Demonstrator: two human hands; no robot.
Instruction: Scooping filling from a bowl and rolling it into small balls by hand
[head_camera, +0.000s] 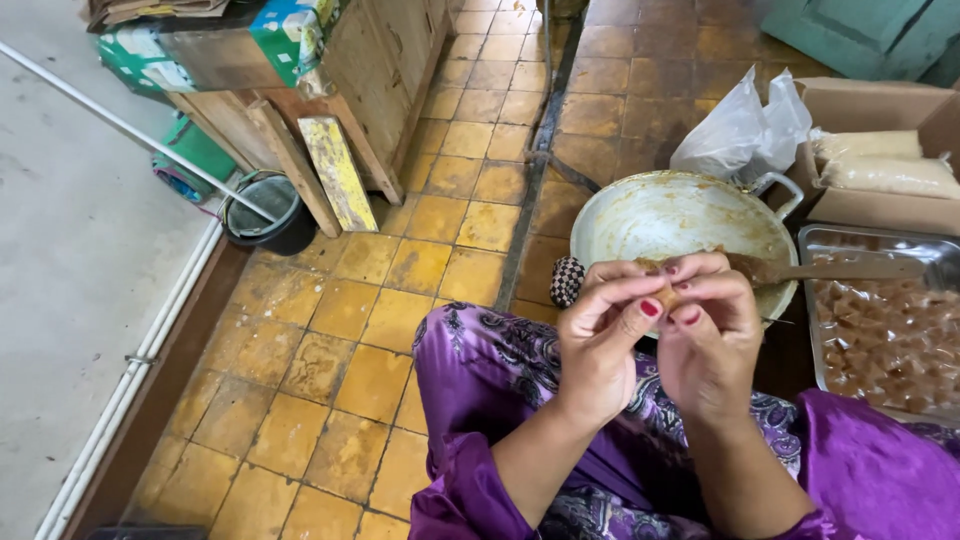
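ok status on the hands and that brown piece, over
Left hand and right hand together, fingertips pinching small brown piece. Held above lap, in front of pale pan. Tray of brown pieces at right. Nothing between.

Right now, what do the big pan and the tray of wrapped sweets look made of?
The pan looks like pale enamelled or painted metal, worn and smeared brown, with a looped handle. The tray looks like bare, dull grey metal with a thin raised rim. The sweets seem wrapped in clear, glossy plastic.
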